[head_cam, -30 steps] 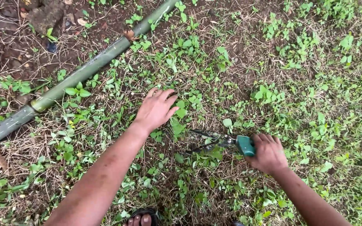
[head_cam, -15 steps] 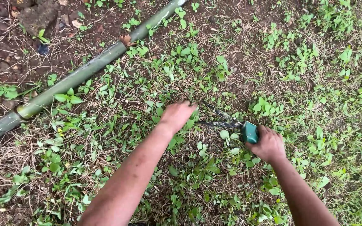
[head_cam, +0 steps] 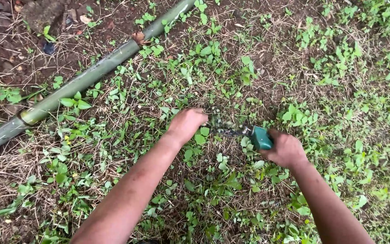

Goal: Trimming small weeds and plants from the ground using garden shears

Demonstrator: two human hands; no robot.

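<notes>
The right hand [head_cam: 286, 149] was closed tight around the teal handle [head_cam: 261, 137] of a small cutting tool, whose blade [head_cam: 229, 131] ran left, low over the ground, toward the left hand [head_cam: 187, 124]. That hand was curled into a loose fist on a tuft of weeds [head_cam: 213, 118], just beside the blade's tip. To cut well here, I judged, the tuft should be pulled taut and the fingers kept clear of the edge, the blade held near the soil. The blade was blurred, so its shape and exact reach could not be told, nor how much the left fist gripped. A green bamboo pole [head_cam: 86, 79] lay well apart.
</notes>
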